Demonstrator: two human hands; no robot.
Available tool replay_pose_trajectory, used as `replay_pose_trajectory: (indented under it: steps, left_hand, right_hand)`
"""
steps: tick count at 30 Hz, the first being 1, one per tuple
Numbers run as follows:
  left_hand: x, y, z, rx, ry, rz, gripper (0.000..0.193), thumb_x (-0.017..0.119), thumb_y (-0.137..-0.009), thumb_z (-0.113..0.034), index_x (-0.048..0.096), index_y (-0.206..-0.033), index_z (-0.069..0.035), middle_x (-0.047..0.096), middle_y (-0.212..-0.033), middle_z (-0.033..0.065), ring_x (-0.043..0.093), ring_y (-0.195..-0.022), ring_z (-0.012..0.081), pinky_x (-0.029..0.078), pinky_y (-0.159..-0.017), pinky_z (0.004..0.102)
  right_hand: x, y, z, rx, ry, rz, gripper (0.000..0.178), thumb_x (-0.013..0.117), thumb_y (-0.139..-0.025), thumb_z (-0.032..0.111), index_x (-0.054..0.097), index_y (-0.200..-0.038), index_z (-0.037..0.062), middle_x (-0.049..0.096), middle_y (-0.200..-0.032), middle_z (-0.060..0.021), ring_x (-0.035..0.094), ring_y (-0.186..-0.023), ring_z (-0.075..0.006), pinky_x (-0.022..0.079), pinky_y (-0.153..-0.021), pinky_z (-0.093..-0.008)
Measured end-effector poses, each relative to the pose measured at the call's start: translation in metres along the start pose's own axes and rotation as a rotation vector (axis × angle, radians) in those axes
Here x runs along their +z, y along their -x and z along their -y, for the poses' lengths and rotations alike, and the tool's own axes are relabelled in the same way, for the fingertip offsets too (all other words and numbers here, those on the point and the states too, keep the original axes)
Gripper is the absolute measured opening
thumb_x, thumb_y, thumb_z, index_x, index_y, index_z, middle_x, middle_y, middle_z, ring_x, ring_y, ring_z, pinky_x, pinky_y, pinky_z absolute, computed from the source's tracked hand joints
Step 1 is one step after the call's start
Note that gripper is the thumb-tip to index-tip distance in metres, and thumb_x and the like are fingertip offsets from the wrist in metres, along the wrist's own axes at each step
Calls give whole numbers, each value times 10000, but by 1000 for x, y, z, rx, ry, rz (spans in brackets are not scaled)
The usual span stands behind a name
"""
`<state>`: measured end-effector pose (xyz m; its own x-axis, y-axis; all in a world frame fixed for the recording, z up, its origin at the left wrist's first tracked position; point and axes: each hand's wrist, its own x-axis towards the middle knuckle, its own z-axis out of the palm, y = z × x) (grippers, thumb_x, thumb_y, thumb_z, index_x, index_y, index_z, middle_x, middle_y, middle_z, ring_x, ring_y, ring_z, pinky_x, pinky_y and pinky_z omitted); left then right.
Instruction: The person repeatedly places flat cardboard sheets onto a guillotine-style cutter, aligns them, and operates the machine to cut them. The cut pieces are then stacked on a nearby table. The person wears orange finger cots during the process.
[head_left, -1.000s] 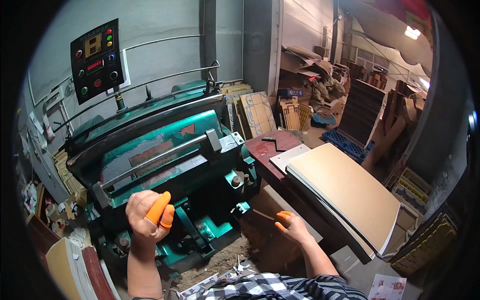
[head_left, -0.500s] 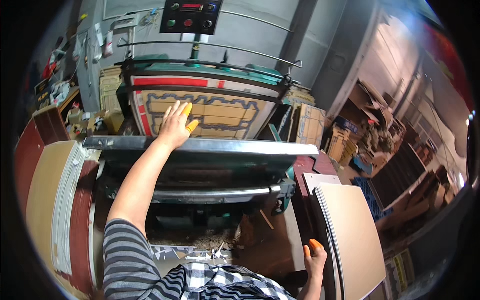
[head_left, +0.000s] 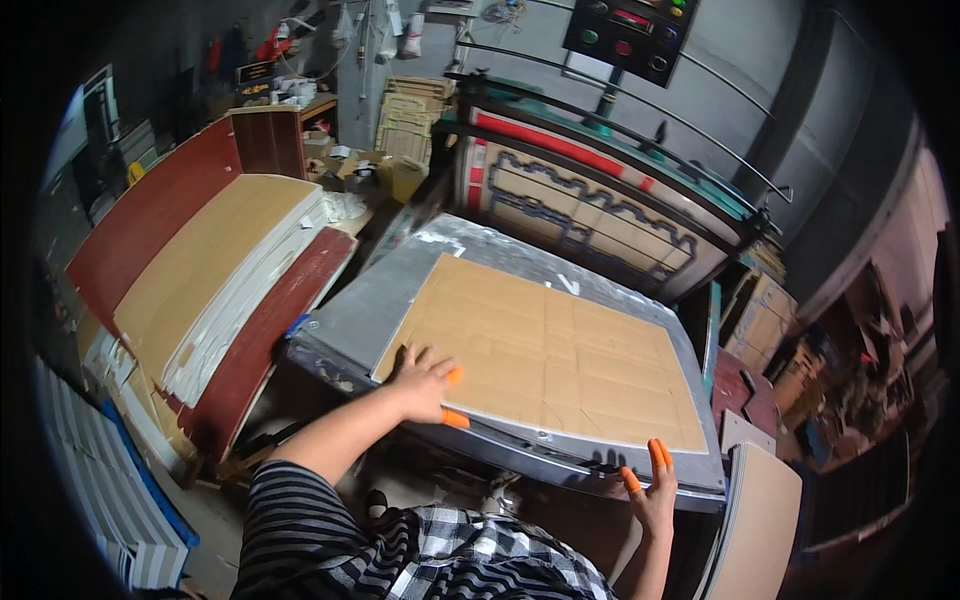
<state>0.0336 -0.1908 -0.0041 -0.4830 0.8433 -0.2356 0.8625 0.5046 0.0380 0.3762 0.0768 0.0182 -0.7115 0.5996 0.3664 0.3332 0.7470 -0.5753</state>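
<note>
Left hand [head_left: 422, 385] first: palm down, fingers spread wide, it lies over a tan cardboard sheet [head_left: 545, 350] between 8 and 9 o'clock of the sheet's middle, thumb at the near edge. My right hand [head_left: 655, 490] is near 5 o'clock, beside the near right corner, with a gap between thumb and raised fingers; I cannot tell whether the fingertips touch the cardboard. Both hands wear orange finger covers.

The sheet lies flat at the centre of view, on a grey metal plate [head_left: 350, 320] that shows all round it. Beyond, at about half past twelve, an upright die board [head_left: 590, 215] carries dark cutting lines; a black control panel [head_left: 630, 40] is above it. Tan boards are stacked at 10 o'clock [head_left: 215, 265], and more at 4 o'clock [head_left: 760, 515].

I judge the sheet light for its size, stiff enough to slide flat, but likely to bend along its faint creases if lifted from one end. Its face looks dry, so the covers should grip. The best hold seems to be the near edge, pinched at 8 and 5 o'clock, gently, because corners could crumple.
</note>
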Motion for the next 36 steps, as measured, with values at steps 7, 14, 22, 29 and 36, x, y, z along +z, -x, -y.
replay_pose_trajectory:
  steps: [7, 14, 22, 29, 36]
  left_hand:
    - [-8, 104, 48, 223, -7, -707, 421, 572, -765, -110, 638, -1174, -36, 562, -1287, 124, 518, -1198, 327, 454, -954, 410]
    - [-123, 118, 164, 233, -345, -640, 181, 593, -760, -130, 665, -900, -41, 669, -917, 93, 629, -864, 267, 509, -792, 379]
    - [-186, 354, 275, -229, -605, -862, 377, 554, -784, -65, 648, -1146, -26, 634, -1184, 172, 600, -1094, 364, 481, -945, 427]
    - [-18, 478, 333, -912, -621, -887, 421, 534, -831, -88, 566, -1247, -33, 587, -1252, 141, 532, -1195, 338, 407, -1028, 457]
    - [139, 378, 416, -1348, -142, -637, 432, 442, -923, -158, 514, -1331, -36, 520, -1375, 109, 419, -1307, 369, 295, -1108, 472]
  right_hand:
    - [41, -32, 53, -327, 454, 310, 766, 814, -657, 398, 524, -1267, 37, 513, -1304, -182, 415, -1275, -383, 340, -1021, -523]
    - [145, -56, 100, -440, 496, -117, 292, 642, -838, 40, 645, -1130, 63, 659, -1081, -111, 611, -1047, -308, 496, -883, -398]
    - [267, -140, 353, -682, -30, -110, 609, 570, -656, -117, 601, -1234, 71, 593, -1223, -167, 542, -1151, -361, 421, -1000, -453]
    - [420, -186, 547, -1132, -137, -69, 428, 516, -830, 101, 579, -1253, 128, 576, -1278, -125, 507, -1221, -309, 343, -1058, -508]
    - [544, -118, 554, -987, 158, 207, 433, 611, -824, 258, 580, -1233, 118, 543, -1296, -137, 482, -1218, -314, 339, -1023, -497]
